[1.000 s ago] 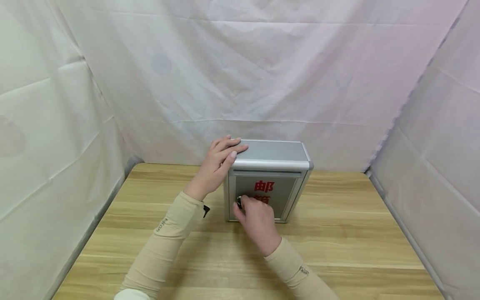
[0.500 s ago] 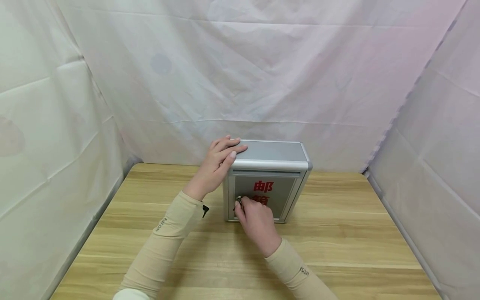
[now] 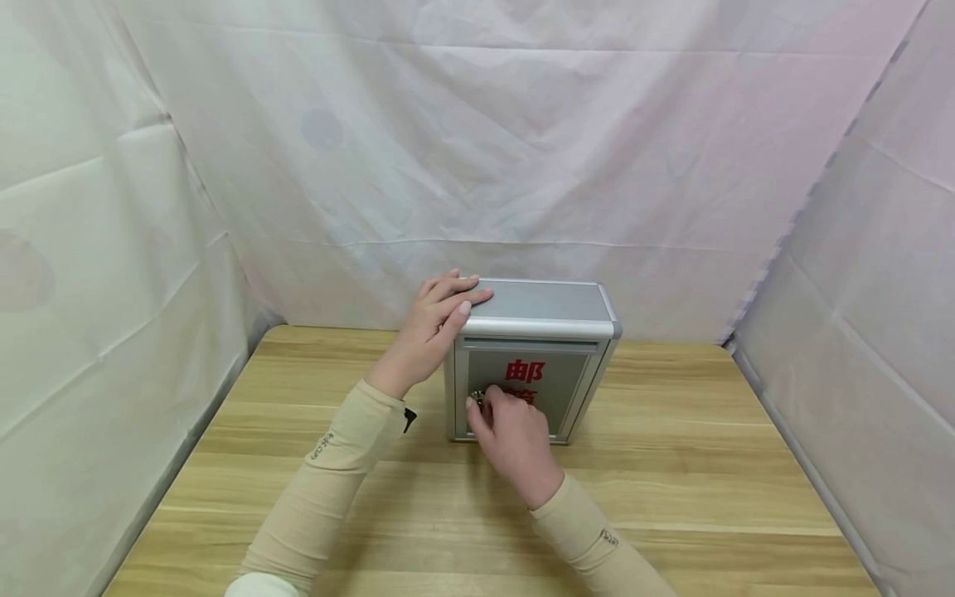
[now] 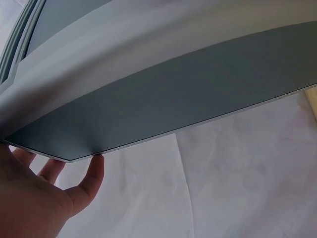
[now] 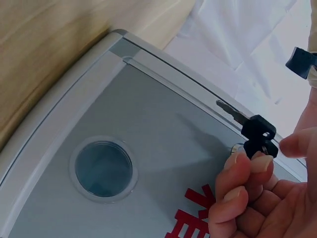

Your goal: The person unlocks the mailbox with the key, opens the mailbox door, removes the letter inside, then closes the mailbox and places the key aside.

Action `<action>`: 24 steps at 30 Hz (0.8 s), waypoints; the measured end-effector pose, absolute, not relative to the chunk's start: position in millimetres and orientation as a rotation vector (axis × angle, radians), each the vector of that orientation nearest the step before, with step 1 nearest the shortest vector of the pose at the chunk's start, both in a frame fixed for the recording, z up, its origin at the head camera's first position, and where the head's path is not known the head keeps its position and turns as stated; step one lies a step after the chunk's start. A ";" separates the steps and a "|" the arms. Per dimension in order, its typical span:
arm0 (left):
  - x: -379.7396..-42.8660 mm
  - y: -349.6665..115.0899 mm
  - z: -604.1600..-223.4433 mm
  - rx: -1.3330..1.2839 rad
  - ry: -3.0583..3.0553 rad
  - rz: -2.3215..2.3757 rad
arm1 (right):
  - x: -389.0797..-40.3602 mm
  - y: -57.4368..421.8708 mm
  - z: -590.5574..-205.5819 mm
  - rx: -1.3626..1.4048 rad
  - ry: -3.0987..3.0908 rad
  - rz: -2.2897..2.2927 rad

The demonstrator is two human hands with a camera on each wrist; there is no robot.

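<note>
A grey metal mailbox [image 3: 540, 300] with silver edges and red characters stands upright on the table. My left hand [image 3: 433, 327] rests on its top left corner, fingers spread over the top; those fingertips also show at the box's edge in the left wrist view. My right hand [image 3: 515, 435] is at the left side of the front panel, its thumb and curled fingers around a black-headed key [image 5: 260, 148] at the lock [image 5: 237, 148]. A second black-headed key [image 5: 257, 128] hangs beside it, blade sticking out. The inner fingers partly hide the lock.
A round window [image 5: 104, 168] sits low in the front panel. A slot [image 3: 530, 344] runs along its top. The wooden table [image 3: 686, 464] extends to both sides. White cloth [image 3: 477, 149] hangs behind and at the sides. A black strap end [image 3: 409, 419] juts from the left wrist.
The right index finger has shifted slightly right, away from the thumb, and the keys at the lock show more clearly between them. The left hand and mailbox have stayed put.
</note>
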State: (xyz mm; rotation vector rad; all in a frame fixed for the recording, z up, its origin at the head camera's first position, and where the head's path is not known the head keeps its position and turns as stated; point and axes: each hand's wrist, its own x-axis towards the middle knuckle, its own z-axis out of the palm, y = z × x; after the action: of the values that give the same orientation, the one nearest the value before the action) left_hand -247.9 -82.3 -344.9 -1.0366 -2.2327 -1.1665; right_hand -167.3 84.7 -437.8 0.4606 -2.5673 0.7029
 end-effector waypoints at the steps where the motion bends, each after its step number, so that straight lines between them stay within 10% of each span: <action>1: -247.9 -82.2 -344.9 -1.038 -2.233 -1.168 | -167.6 85.1 -437.1 0.461 -2.567 0.704; 24: -250.3 -82.4 -345.7 -1.049 -2.236 -1.174 | -148.9 98.7 -423.9 0.594 -2.506 0.655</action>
State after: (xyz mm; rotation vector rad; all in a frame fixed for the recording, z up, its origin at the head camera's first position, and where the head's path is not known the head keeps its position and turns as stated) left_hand -250.3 -82.4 -345.7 -1.0486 -2.2360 -1.1735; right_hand -148.9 98.7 -423.9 0.5937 -2.5056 0.6550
